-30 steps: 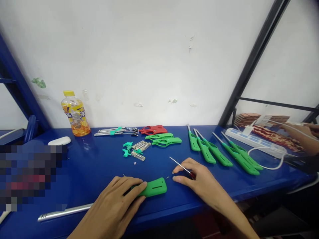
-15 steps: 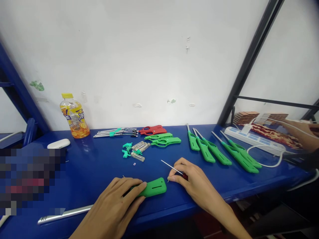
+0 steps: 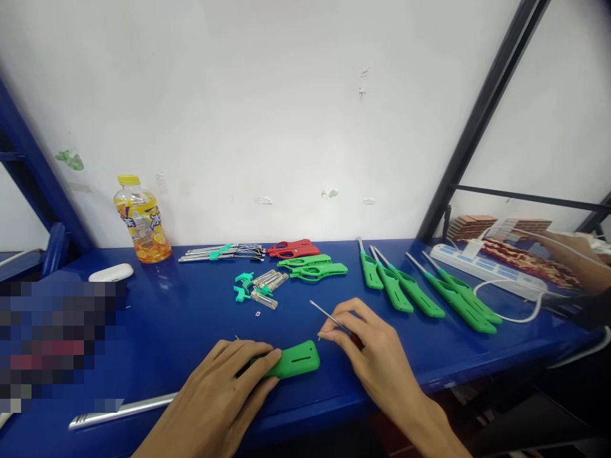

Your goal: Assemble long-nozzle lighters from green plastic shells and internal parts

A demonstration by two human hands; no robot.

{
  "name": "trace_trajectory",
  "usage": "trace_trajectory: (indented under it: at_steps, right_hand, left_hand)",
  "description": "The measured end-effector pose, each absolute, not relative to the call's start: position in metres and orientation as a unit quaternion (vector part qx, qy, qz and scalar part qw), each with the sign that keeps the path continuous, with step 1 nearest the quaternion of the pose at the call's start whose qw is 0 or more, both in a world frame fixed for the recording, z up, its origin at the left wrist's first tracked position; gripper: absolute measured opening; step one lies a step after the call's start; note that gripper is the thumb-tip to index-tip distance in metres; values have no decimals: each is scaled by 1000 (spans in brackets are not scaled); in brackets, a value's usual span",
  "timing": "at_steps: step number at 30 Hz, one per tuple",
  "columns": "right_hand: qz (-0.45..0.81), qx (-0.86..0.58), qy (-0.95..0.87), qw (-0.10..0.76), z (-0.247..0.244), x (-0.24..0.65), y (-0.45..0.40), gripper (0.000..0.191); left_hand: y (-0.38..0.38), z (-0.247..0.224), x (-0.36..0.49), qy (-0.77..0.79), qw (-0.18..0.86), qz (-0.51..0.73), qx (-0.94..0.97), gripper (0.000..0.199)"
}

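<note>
My left hand [image 3: 229, 381] is wrapped over a green lighter body [image 3: 299, 360] lying near the front edge of the blue table; its silver tube [image 3: 124, 410] sticks out to the left. Just right of the body, my right hand [image 3: 365, 337] holds a screwdriver [image 3: 327, 314] whose thin shaft points up and left. Something tiny, probably a screw [image 3: 319, 337], is pinched between that hand's thumb and index finger. Behind the hands lie teal triggers [image 3: 241, 292], clear fuel tanks [image 3: 265, 299], green half shells [image 3: 317, 271] and red shells [image 3: 292, 248].
Finished-looking green lighters [image 3: 420, 296] lie at the right, beside a white power strip [image 3: 487, 270]. Silver tubes with wires [image 3: 210, 253], a drink bottle [image 3: 143, 219] and a white case [image 3: 111, 273] are at the back left. Another person's hand [image 3: 570, 254] shows at far right.
My right hand has risen slightly with the screwdriver, its fingertips a little farther up and left. My left hand and the green body have stayed in place.
</note>
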State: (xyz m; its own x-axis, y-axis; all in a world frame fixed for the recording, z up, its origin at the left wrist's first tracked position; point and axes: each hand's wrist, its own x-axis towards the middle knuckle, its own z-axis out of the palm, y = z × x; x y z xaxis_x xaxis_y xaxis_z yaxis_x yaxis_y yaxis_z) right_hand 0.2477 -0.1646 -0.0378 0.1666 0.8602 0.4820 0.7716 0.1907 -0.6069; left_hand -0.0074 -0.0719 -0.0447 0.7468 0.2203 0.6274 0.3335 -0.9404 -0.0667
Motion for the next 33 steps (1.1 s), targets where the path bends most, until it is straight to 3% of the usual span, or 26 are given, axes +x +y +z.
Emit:
trace_trajectory:
  at_steps: [10,16,25,33]
  right_hand:
    - [-9,-617,-709,342,-47,240,-165,29]
    - [-48,-609,-729,307,-47,238,-167,33]
    - [51,-589,-730,343,-46,240,-177,25]
    - [61,-595,-726,339,-42,238,-185,21]
  left_hand:
    - [-75,-39,-5,-149,86,-316,-933,37]
    - [-73,-42,-6,-152,65,-323,-932,30]
    - [-72,-44,-6,-147,76,-322,-932,30]
    - [-71,-49,-7,-152,65,-314,-935,26]
